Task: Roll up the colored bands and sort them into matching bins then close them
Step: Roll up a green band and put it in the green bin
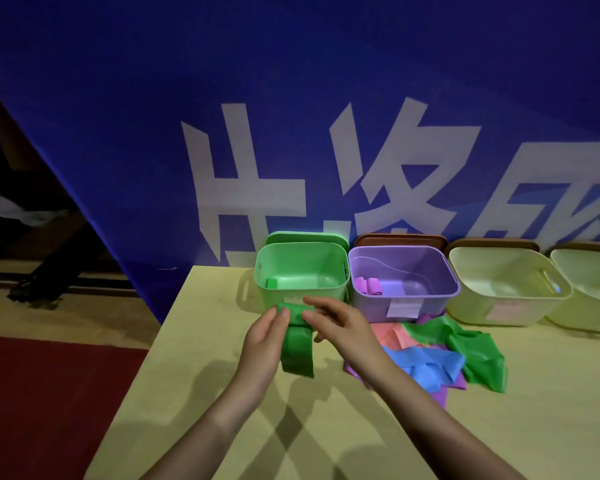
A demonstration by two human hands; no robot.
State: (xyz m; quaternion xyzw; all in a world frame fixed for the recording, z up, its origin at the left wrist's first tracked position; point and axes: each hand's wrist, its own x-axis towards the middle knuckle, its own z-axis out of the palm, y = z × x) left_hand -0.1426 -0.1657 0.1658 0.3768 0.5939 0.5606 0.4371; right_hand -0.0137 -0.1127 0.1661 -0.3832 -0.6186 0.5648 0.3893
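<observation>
Two hands on one green band (297, 336): my left hand (264, 336) pinches the rolled top from the left w/ thumb and fingers, my right hand (340, 327) pinches it from the right, fingers curled over the roll. So both grips are closed on the band, narrow. The roll sits up in the air just in front of the green bin (302, 271); the loose tail hangs down toward the worktop (222, 393).

Green bin is open, lid (307, 237) propped behind it, one small green roll (272, 283) inside at the left. Next to it on the right, touching or nearly so, the purple bin (404, 282), also open, w/ a brownish lid (400, 240) behind and a couple of pink-purple rolls (369, 286) in it. Further right, two pale yellow bins (506, 289), open; contents not clear.

Unrolled bands lie in a heap on the worktop, right of my right hand and in front of the purple bin: a green one (475, 355), a blue one (426, 367), a salmon-pink one (392, 336), purple (440, 393) underneath.

Behind the bins, a blue banner (291, 98) w/ big white characters.
</observation>
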